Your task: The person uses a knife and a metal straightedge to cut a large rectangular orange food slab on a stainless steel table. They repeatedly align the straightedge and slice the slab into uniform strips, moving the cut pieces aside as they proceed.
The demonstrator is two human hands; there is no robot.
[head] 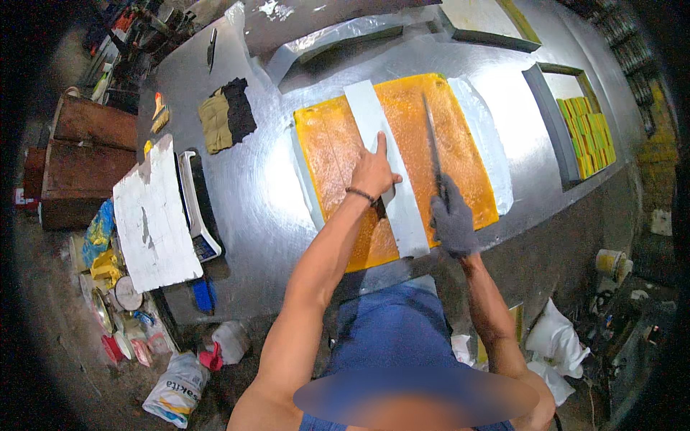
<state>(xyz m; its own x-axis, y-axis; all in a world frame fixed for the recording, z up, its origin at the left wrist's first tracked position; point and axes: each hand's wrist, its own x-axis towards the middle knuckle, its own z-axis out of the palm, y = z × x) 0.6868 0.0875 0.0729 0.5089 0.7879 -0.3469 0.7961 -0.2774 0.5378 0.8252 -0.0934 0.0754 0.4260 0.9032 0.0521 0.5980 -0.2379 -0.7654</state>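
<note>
A wide orange-yellow slab (337, 137) with a glossy, grainy top lies on white plastic sheeting (480, 129) before me. Across it runs a flat, pale straight strip (398, 178), from the far edge to the near edge. My bare left hand (373, 171) presses on this strip, forefinger pointing along it. A thin line shows in the slab left of the strip. In my right hand (454, 218), which wears a grey glove, is a long-bladed knife (431, 132). Its blade points away from me over the slab, to the right of the strip.
A metal frame (544, 129) at the right holds several green-yellow pieces (587, 134). Left on the metal table (253, 215) are a folded cloth (226, 116), a brush (160, 114), a pen-like tool (212, 48) and a scale (199, 210) beside a worn white board (156, 221).
</note>
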